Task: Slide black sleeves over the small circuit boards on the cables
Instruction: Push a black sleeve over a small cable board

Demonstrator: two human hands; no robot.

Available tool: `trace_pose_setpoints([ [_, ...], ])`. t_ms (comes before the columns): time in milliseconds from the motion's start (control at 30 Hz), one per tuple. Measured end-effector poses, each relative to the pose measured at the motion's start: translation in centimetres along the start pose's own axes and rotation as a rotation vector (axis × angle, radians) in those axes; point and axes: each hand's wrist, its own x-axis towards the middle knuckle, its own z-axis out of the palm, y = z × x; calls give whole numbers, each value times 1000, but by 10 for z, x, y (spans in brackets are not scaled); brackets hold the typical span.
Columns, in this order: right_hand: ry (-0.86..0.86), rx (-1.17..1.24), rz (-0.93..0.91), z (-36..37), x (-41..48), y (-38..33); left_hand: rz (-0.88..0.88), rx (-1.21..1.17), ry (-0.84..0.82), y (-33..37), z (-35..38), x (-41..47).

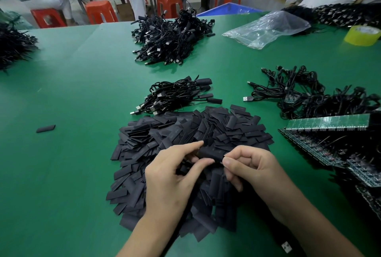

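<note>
Where left hand (173, 176) meets right hand (253, 171), both pinch one sleeve (210, 152).

We log the sleeve pile (191, 133) nearest us on the counter (82, 91). A bundle of sleeved cables (177, 96) lies just behind it, with the large cable heap (171, 36) farther back. Unsleeved cables (299, 91) and circuit-board panels (329, 122) lie to the right, and one stray sleeve (45, 128) lies well left.

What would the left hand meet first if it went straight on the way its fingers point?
The left hand pinches a black sleeve; straight on, it would probably meet the right hand.
</note>
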Motion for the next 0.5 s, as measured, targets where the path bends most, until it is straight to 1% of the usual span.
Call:
trace_pose_setpoints([
  [67,0,25,10,3,0,0,-30,-5,19,1,1,-1],
  [200,28,63,11,6,-1,1,-29,-22,18,1,2,-1],
  [367,45,55,4,7,-2,3,-99,-155,-48,3,3,3],
  [500,21,137,55,1,-2,-5,-190,-252,-118,5,0,4],
])
